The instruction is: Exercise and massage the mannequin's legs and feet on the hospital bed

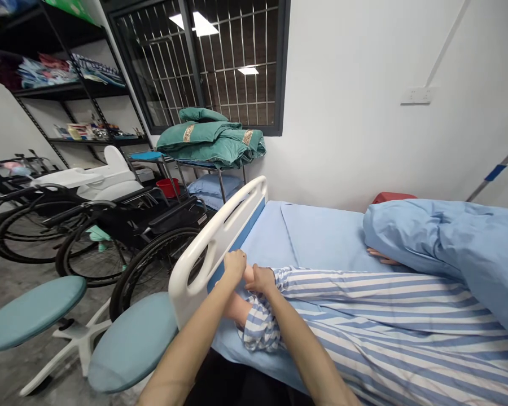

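On the blue bed [322, 231], left hand [235, 265] and right hand [262, 280] are both clasped on the far foot [249, 274]; gentle, even support seems best.

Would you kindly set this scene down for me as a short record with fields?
Left hand: closed over the far foot
Right hand: holding the same foot at its ankle end, beside the cuff of the striped trousers
Near foot: by the left forearm, held by neither hand
Bed: light blue sheet, white end board
Quilt: bunched, blue, right side
Floor: wheelchairs, round stools
Below window: folded green bedding
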`<move>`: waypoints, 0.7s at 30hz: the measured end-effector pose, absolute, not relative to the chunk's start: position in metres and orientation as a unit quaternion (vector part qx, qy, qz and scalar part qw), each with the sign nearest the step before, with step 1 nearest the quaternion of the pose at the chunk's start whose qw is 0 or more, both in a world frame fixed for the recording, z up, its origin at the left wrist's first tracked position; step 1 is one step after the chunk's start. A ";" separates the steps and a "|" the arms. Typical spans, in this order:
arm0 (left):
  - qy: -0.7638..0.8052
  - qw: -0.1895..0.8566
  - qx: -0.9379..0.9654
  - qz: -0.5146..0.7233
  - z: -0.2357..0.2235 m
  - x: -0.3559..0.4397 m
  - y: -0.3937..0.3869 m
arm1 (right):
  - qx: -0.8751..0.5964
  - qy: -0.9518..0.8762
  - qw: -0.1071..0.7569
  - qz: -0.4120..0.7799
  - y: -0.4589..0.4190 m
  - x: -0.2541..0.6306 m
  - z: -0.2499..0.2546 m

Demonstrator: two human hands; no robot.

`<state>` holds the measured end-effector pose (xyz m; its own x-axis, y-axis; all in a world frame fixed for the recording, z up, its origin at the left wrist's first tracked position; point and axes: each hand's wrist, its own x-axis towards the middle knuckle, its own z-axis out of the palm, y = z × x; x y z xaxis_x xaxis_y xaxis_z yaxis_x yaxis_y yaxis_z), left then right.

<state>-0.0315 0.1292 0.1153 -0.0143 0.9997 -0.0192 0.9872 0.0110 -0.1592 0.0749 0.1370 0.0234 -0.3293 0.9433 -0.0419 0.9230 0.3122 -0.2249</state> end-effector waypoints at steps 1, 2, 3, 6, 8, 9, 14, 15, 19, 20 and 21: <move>-0.709 0.048 -0.700 0.067 0.116 -0.029 0.133 | -0.580 -0.807 0.048 0.102 0.137 0.075 0.023; -0.709 0.047 -0.700 0.070 0.116 -0.027 0.137 | -0.581 -0.806 0.048 0.100 0.138 0.074 0.022; -0.710 0.045 -0.699 0.075 0.115 -0.025 0.141 | -0.582 -0.806 0.050 0.099 0.138 0.074 0.022; -0.713 0.041 -0.693 0.096 0.109 -0.019 0.154 | -0.580 -0.807 0.063 0.095 0.140 0.074 0.020; -0.715 0.038 -0.689 0.114 0.104 -0.016 0.162 | -0.578 -0.808 0.067 0.091 0.142 0.074 0.019; -0.715 0.036 -0.687 0.122 0.102 -0.015 0.166 | -0.576 -0.810 0.069 0.088 0.143 0.073 0.018; -0.708 0.035 -0.694 0.126 0.093 -0.017 0.178 | -0.571 -0.815 0.067 0.077 0.149 0.072 0.010; -0.705 0.039 -0.698 0.116 0.092 -0.018 0.179 | -0.572 -0.814 0.065 0.074 0.150 0.072 0.008; -0.700 0.051 -0.708 0.074 0.088 -0.021 0.180 | -0.574 -0.813 0.065 0.066 0.151 0.071 0.005; -0.701 0.052 -0.708 0.068 0.087 -0.021 0.180 | -0.574 -0.814 0.066 0.065 0.150 0.071 0.005; -0.702 0.053 -0.708 0.063 0.085 -0.022 0.178 | -0.573 -0.814 0.068 0.064 0.150 0.071 0.006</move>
<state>-0.0216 0.1784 0.0854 0.0072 0.9999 -0.0140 0.9866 -0.0094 -0.1629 0.0712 0.1500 0.0058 -0.3334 0.9420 0.0374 0.9244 0.3345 -0.1831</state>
